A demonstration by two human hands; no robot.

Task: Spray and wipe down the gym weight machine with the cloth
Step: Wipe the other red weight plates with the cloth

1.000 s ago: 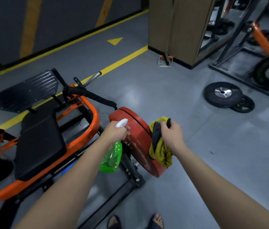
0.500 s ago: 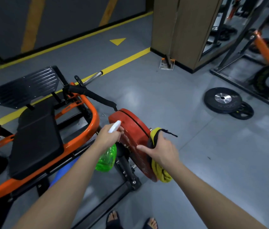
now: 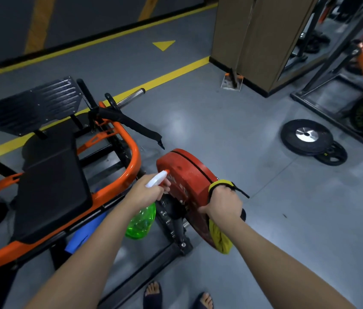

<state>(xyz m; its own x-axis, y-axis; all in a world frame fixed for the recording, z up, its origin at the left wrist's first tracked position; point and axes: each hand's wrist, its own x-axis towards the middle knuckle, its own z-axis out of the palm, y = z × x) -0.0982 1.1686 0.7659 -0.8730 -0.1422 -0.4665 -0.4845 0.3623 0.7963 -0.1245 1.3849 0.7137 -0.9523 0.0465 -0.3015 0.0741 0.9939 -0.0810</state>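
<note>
1. Nearest: two sandalled feet (image 3: 153, 294) on the grey floor (image 3: 265, 241), just beside the machine's black base rail (image 3: 144, 270).
2. Left hand (image 3: 144, 195) grips the neck of the spray bottle (image 3: 141, 221), with its white nozzle (image 3: 157, 178) aimed at the red weight plate (image 3: 189, 172). The bottle is clear green plastic. It is likely light, thin-walled and slick when wet, so the neck is the sure hold.
3. Right hand (image 3: 222, 205) clamps the cloth (image 3: 219, 239) onto the plate's rim, thumb on the near face and fingers curled over the edge. The cloth is yellow with a dark part and hangs limp below the hand. It is probably best bunched in the palm, since the loose tail and black strap could snag.
4. The plate stands on edge on the machine, between both hands. It is likely heavy and rigid, and may turn under a hard wipe. Its face is speckled; whether droplets or wear, cannot tell.
5. Further left: orange frame (image 3: 134, 159), black seat pad (image 3: 51, 186), then the ribbed footplate (image 3: 35, 103). The pad looks soft-skinned; the tubing looks hard and smooth.
6. Far: black plates (image 3: 307, 136) flat on the floor, well apart, with a wooden pillar (image 3: 249, 36) behind.
</note>
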